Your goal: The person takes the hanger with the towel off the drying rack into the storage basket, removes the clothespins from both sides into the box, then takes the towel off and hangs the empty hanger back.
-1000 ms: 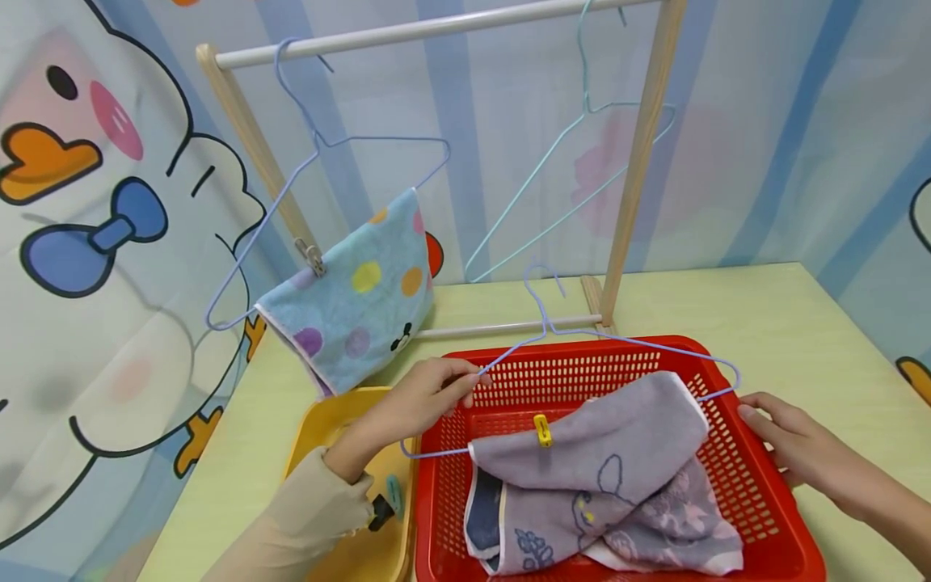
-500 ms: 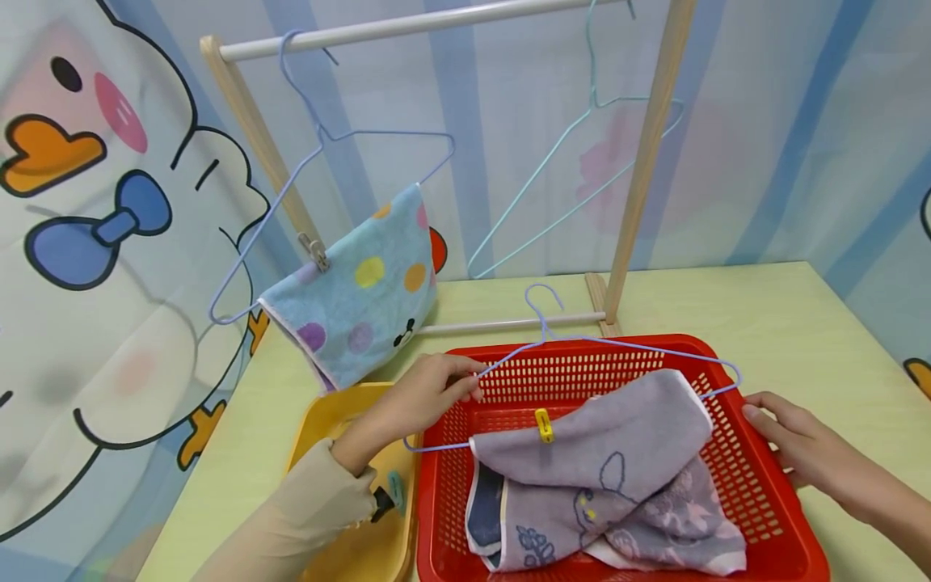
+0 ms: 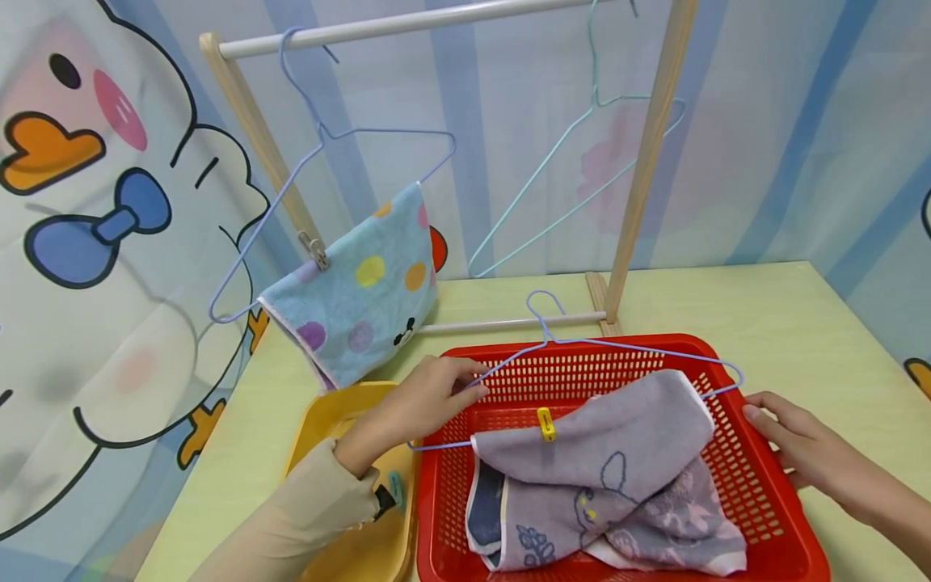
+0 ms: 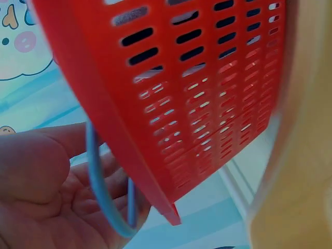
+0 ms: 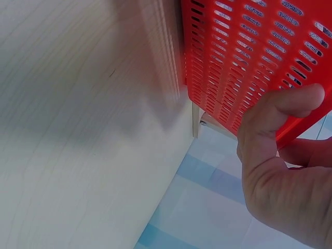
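Note:
A lilac wire hanger (image 3: 545, 340) lies over the red basket (image 3: 427, 517), its hook pointing to the back. Draped over its lower bar is a grey-purple towel (image 3: 618, 461) with a yellow clothespin (image 3: 546, 424) on it; the towel's lower part bunches inside the basket. My left hand (image 3: 432, 400) pinches the hanger's left arm between thumb and fingers. In the left wrist view the hanger's rounded end (image 4: 98, 181) passes in front of the palm, beside the basket's edge. On the other side, my right hand (image 3: 807, 444) grips the basket's right rim, thumb and fingers on either side.
A wooden rack (image 3: 643, 170) stands behind the basket. On its rod (image 3: 407, 30) hang a lilac hanger with a dotted blue towel (image 3: 364, 283), clipped by a grey clothespin (image 3: 318, 250), and a bare mint hanger (image 3: 556, 149). The yellow tray (image 3: 407, 558) left of the basket holds clothespins.
The held hanger's hook has dropped back a little and my left hand has shifted slightly along its arm. The right hand stays on the rim. The head view has moved slightly.

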Tool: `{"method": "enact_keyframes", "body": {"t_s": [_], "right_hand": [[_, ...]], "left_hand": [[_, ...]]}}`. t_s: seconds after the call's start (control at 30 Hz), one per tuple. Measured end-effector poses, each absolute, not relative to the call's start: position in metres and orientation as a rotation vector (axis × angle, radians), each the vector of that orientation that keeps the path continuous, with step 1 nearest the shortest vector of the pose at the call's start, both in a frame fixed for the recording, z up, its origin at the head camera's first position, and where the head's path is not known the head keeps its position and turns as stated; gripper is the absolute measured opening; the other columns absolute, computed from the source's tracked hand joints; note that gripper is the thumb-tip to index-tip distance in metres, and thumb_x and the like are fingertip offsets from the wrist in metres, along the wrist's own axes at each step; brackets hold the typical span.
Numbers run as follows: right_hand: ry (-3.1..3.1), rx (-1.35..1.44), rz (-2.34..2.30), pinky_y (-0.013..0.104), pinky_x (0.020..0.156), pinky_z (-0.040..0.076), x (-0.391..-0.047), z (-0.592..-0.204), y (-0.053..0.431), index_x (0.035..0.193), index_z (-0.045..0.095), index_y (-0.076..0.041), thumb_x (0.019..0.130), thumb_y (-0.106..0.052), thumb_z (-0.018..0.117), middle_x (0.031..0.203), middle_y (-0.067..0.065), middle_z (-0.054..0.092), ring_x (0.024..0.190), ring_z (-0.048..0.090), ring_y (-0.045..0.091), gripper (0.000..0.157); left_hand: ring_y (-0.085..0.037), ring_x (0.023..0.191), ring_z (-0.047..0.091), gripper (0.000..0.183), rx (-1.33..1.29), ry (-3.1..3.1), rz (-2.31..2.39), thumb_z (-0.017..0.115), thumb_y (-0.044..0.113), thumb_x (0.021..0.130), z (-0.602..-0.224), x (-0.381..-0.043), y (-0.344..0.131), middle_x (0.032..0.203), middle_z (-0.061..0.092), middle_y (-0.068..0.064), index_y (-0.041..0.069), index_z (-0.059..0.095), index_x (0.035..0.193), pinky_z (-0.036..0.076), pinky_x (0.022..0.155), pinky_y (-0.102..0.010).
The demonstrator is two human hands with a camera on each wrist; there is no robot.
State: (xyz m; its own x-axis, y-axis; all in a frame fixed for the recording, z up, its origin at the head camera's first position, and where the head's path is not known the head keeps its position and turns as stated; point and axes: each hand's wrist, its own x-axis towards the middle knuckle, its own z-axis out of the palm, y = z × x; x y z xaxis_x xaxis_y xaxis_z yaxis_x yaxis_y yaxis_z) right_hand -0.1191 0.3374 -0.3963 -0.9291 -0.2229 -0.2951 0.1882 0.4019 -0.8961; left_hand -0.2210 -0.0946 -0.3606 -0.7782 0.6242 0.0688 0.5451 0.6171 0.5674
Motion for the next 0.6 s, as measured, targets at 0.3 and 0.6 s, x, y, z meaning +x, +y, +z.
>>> {"method": "enact_keyframes", "body": {"t_s": [0.3,0.6], "right_hand": [[2.308,-0.044,-1.537,0.048,0.061,0.059,-0.119,-0.397,0.338,0.134,0.025,0.017,0.112,-0.027,0.029,0.102,0.018,0.064,0.078,0.072,0.031,0.049],[2.317,-0.042,-1.532,0.048,0.061,0.059,-0.118,-0.396,0.338,0.134,0.025,0.017,0.112,-0.027,0.029,0.102,0.018,0.064,0.078,0.072,0.031,0.049]], "left_hand": [[-0.028,0.115,0.061,0.039,1.043,2.782,0.716,0.065,0.022,0.099,-0.348,-0.217,-0.086,0.123,0.066,-0.014,-0.003,0.063,0.129,0.046,0.1,-0.042],[-0.026,0.125,0.052,0.041,1.152,2.7,0.749,0.061,0.027,0.102,-0.329,-0.204,-0.076,0.13,0.061,-0.011,0.0,0.061,0.132,0.039,0.107,-0.04]]}}
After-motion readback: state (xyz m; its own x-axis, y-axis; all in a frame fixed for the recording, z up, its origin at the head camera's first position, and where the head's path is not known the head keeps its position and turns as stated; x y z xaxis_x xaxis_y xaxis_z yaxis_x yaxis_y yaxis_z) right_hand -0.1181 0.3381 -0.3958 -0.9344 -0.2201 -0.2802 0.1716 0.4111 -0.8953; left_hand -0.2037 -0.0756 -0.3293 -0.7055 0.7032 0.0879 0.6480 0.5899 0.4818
